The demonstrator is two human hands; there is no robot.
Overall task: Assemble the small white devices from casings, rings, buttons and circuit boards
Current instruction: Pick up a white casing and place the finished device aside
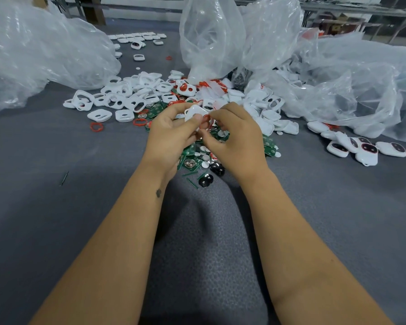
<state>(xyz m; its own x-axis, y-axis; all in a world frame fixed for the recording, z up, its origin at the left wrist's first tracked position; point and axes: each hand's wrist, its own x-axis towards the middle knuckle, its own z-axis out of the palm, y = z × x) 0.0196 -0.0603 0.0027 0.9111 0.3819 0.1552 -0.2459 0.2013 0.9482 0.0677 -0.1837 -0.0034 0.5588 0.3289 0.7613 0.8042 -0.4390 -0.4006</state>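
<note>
Loose white casings (117, 99), green boards (190, 160) and clear bags (211, 38) crowd behind both hands. Left hand (171, 134) grips a white casing (195, 113); right hand (234, 137) pinches what seems a red ring (207, 118) against it.

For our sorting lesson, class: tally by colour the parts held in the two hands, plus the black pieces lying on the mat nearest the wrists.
white casing, held in the left hand: 1
red ring, pinched by the right hand: 1
black pieces on the grey mat: 2
Total: 4
</note>
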